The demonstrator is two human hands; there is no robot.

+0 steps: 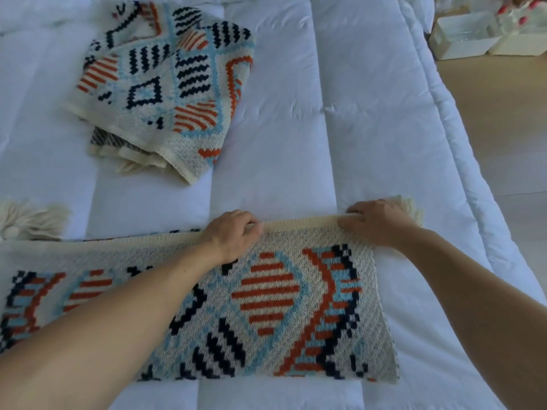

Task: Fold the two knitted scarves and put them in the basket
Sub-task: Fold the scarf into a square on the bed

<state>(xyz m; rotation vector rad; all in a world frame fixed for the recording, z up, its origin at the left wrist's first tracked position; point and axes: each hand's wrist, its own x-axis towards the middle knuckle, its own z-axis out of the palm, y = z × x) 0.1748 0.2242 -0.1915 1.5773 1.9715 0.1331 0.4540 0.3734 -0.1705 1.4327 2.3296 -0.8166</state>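
A cream knitted scarf [266, 306] with orange, navy and light-blue patterns lies spread across the near part of the white quilt. My left hand [231, 235] grips its far cream edge near the middle, fingers curled over the hem. My right hand [376, 221] grips the same edge at the right corner, beside a cream tassel [411, 208]. Another tassel [26, 217] lies at the far left. A second scarf [165, 84] of the same pattern lies folded in a loose pile at the back left of the quilt. No basket shows.
The white quilt [355, 113] covers the whole working surface; its right edge drops to a pale wooden floor [503, 128]. White boxes [473, 37] and an item with red parts stand on the floor at the top right.
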